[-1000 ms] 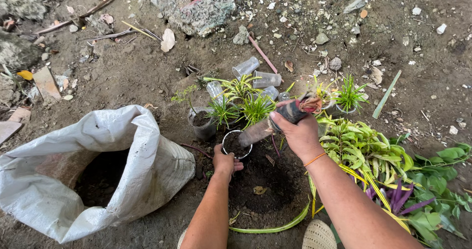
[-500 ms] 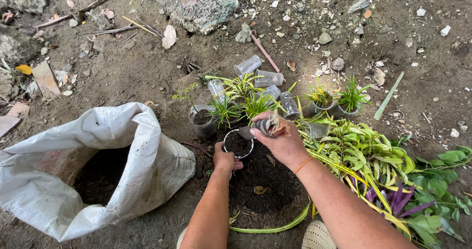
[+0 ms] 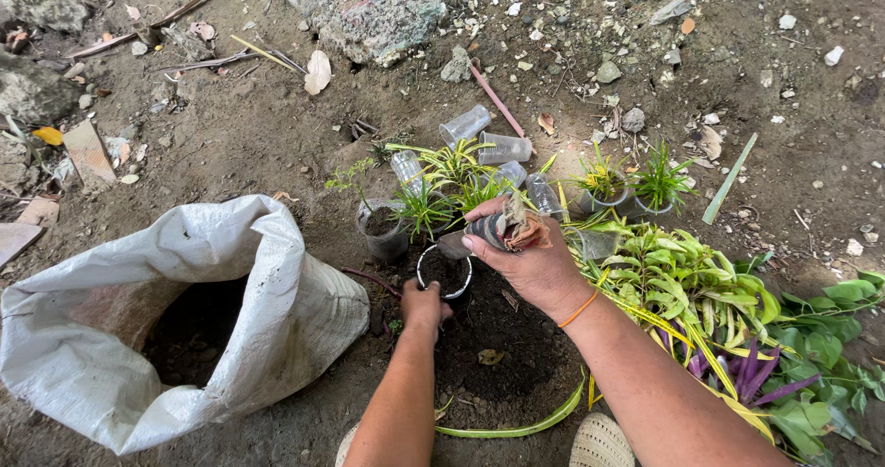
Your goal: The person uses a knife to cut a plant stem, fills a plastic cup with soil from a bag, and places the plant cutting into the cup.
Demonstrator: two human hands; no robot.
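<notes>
My left hand [image 3: 424, 304] grips the near rim of a small clear plastic cup [image 3: 444, 272] filled with dark soil, standing on the ground. Just above and right of the cup, my right hand [image 3: 525, 255] is closed around a trowel [image 3: 479, 234] with a worn wooden handle; its blade points left over the cup's edge. A patch of dark loose soil [image 3: 498, 338] lies under both forearms. An orange band circles my right wrist.
A white woven sack [image 3: 138, 338] of soil lies open at the left. Several cups with small green plants [image 3: 442, 190] and empty clear cups [image 3: 479, 135] stand beyond the hands. Leafy green and purple cuttings [image 3: 737, 319] are piled at right. Rocks [image 3: 369, 6] and debris lie farther off.
My right hand has come down and left with the trowel, from over the plants to just above the soil-filled cup. My left hand has stayed on the cup.
</notes>
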